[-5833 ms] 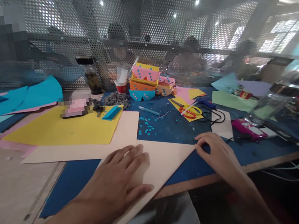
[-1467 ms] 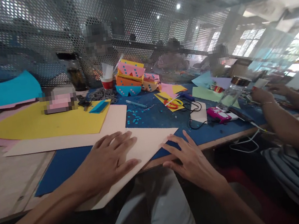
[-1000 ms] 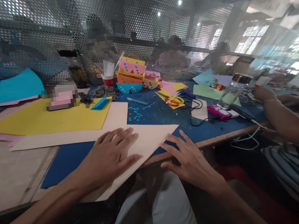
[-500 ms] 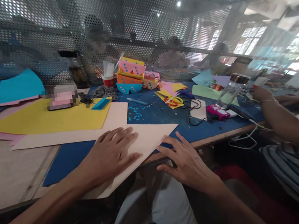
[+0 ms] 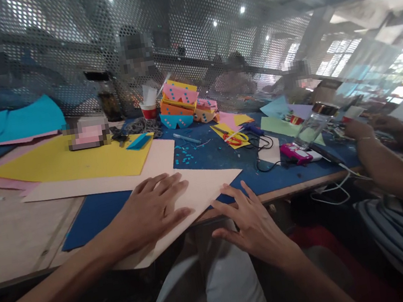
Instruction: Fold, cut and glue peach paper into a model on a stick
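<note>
Upper left of the frame: teal paper [image 5: 30, 118] heaped at the back, with a big yellow sheet [image 5: 67, 163] laid flat in front of it.

Lower left to centre: left hand [image 5: 150, 214], palm down, fingers stretched and slightly fanned. Grasps nothing, just pins the peach sheet [image 5: 206, 185] to the blue mat [image 5: 93, 215].

Centre, near edge of the table: that peach sheet, running to a point at the right, near corner hanging over the table edge. Probably folded on the diagonal already, judging by the shape. Otherwise plain: no cuts, no dots on it.

Just right of centre: right hand [image 5: 253, 219], wide open, fingers splayed, nothing in it. Fingertips right at the sheet's lower edge; touching or just off, cannot tell.

Behind, centre: red cup [image 5: 149, 111], a stack of dotted folded pieces [image 5: 179, 104], blue paper bits [image 5: 185, 156] scattered on the mat.

Further right: scissors [image 5: 235, 138], a black cable [image 5: 262, 154] looping close to the sheet's point, a pink device [image 5: 295, 153], a glass jar [image 5: 313, 124].

Far right: a co-worker's arm [image 5: 386, 169], well apart from the sheet.
</note>
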The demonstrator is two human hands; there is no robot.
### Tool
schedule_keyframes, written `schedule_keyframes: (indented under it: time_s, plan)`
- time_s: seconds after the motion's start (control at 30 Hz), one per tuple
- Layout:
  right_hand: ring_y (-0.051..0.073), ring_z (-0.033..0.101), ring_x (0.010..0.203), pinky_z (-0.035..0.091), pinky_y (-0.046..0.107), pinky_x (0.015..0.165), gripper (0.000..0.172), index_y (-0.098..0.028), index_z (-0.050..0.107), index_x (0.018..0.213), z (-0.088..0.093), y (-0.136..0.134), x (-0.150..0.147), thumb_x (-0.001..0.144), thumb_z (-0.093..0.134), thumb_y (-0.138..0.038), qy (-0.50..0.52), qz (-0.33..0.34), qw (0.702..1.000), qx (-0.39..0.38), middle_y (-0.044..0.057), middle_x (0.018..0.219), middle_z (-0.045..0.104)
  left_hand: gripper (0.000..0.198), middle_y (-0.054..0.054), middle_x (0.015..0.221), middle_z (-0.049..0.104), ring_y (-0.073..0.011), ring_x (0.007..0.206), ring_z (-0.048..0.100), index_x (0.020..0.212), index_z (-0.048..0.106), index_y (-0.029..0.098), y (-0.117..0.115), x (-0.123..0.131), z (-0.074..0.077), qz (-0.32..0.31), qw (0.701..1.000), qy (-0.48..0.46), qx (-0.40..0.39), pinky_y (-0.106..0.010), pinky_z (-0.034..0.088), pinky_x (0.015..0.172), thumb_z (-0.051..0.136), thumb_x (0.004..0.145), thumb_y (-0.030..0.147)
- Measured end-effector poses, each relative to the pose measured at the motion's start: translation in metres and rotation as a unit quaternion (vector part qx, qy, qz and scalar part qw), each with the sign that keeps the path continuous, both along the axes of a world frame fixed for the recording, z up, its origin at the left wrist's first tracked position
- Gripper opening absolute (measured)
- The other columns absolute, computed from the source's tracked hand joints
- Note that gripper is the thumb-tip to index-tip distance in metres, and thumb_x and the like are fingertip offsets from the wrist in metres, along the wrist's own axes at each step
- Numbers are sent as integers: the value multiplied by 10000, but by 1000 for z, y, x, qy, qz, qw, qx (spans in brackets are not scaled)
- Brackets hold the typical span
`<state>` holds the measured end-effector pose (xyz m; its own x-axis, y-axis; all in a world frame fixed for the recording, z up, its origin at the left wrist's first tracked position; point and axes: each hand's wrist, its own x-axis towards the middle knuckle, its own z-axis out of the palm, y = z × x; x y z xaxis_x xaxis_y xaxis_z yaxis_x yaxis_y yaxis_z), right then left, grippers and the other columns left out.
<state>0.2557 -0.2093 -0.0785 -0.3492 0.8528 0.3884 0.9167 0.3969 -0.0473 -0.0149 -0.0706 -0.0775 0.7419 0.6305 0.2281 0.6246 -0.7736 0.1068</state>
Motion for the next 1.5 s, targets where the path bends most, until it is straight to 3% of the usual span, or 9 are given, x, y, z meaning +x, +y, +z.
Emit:
schedule_keyframes:
  time_s: [0.23,0.37,0.43,0.5,0.6,0.83,1.03,1.3,1.5]
  plan:
    - [377,459,1548,391,724,1226,633,-328,563,1520,-4,-4,-4,1013,543,-706,-7,3,1000,4,204,1576,522,746,-54,1714,465,-362,1561,416,1606,509,310,0,0,0,-3,1000,11,6,-559,301,1270,377,1040,777]
    - [324,547,1473,422,636,1243,477,-325,592,1483,1,6,11,1076,551,-570,47,10,999,3,128,1494,624,741,-58,1697,491,-366,1551,434,1581,540,316,1,-1,-2,-5,1000,-4,16,-558,302,1271,393,1029,789]
    - [292,613,1382,502,535,1187,352,-279,632,1415,4,21,26,1113,507,-411,111,-36,992,49,111,1396,692,746,-59,1695,493,-367,1553,434,1581,538,316,2,-1,-2,-10,1000,-11,19,-563,302,1271,399,1025,793]
    - [308,652,1281,547,520,1109,325,-246,657,1368,8,40,41,1103,502,-353,148,-131,976,94,129,1320,718,743,-53,1698,489,-370,1550,439,1587,529,319,2,-1,-4,-13,1000,-12,21,-569,305,1267,399,1027,791]
    - [334,663,1216,540,535,1071,318,-217,680,1325,11,66,59,1047,541,-286,153,-190,968,57,139,1259,741,724,-47,1701,485,-365,1548,442,1594,513,332,4,-1,-6,-12,999,-7,32,-568,315,1254,394,1036,779]
    - [273,696,1066,553,459,984,260,-210,698,1206,9,90,71,977,609,-293,212,-175,961,3,75,1036,751,705,-62,1700,485,-365,1545,443,1597,497,326,7,-1,-9,-20,999,4,49,-554,310,1246,412,1045,756]
    - [184,718,866,595,344,823,274,-171,702,1141,4,108,83,895,640,-273,305,-141,941,-33,70,1022,722,674,-77,1683,505,-379,1541,438,1581,512,319,6,-2,-7,-25,999,9,47,-560,322,1233,406,1058,732]
    - [193,711,909,611,368,862,230,-186,721,1036,9,143,102,815,658,-196,343,-117,932,7,77,1073,705,706,-92,1645,547,-372,1521,456,1550,528,287,16,16,4,-45,997,32,52,-562,355,1216,254,1080,737]
    - [207,694,830,626,408,834,185,-197,712,969,14,165,114,797,658,-158,318,-122,939,48,74,1017,687,659,-99,1644,550,-383,1493,496,1529,547,290,29,31,10,-34,997,53,36,-579,393,1191,326,1078,718]
